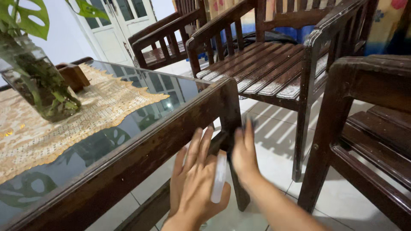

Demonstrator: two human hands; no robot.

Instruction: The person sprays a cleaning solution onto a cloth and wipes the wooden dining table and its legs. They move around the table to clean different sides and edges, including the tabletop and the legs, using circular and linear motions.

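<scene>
The left hand's grip [195, 188] is loosely closed: the palm and thumb cradle a small white, translucent object [219, 179], perhaps a plastic bottle or tube, while the fingers stay spread and point up toward the worktop leg [233, 128]. What kind of object it is cannot be told for certain; it is narrow, smooth and upright, just below the corner of the worktop. The right hand's grip [245, 155] has its fingers laid flat against the dark wooden leg, with something dark showing at the fingertips; whether it holds a cloth or only presses the wood cannot be told.

The white object looks light and smooth, so it may well slip in so loose a hold; a firmer wrap of fingers round its middle would likely suit it. The leg is stiff, heavy hardwood with a polished, probably slick finish.

Above the leg runs the worktop's wooden rail [141, 147], framing a glass top [167, 92] that seems fragile at its edge. On the glass, well away from the leg, lie a woven cream runner [98, 107] and a glass vase [38, 83] of green leaves. To the right of the leg stands a slatted wooden chair [274, 70], and nearer the camera another chair's arm [372, 77]. Between the leg and these chairs the tiled floor [274, 145] leaves a narrow lane for the hands.
</scene>
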